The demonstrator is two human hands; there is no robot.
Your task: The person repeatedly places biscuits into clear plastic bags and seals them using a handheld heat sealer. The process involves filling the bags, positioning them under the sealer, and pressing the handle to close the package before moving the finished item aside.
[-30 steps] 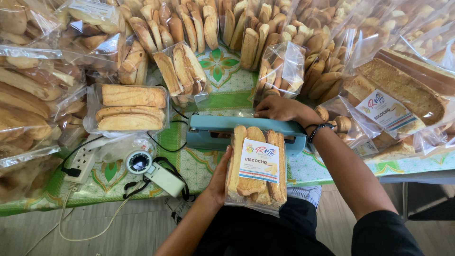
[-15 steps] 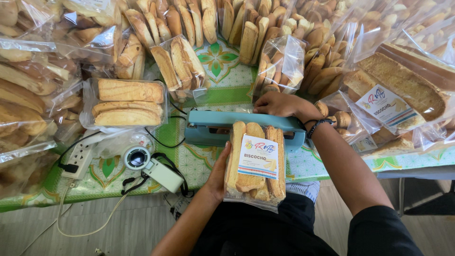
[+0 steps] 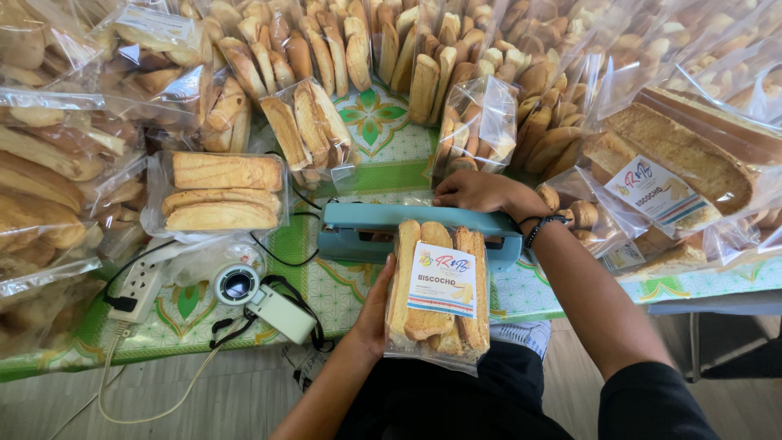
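Note:
A clear bag of toasted bread slices (image 3: pixel 440 293) with a white paper label lies with its open end in a teal heat sealer (image 3: pixel 366 228) at the table's near edge. My left hand (image 3: pixel 376 305) grips the bag's left side. My right hand (image 3: pixel 481 194) presses flat on the sealer's arm, which is down on the bag's mouth. A dark band circles my right wrist.
Many clear bags of bread slices (image 3: pixel 220 191) crowd the green patterned tablecloth (image 3: pixel 358 289) at left, back and right. A white power strip (image 3: pixel 138 289) with cords and a small white device (image 3: pixel 265 301) with a round lens lie front left.
My hands and the bag stay in place on the sealer; only the view shifts slightly.

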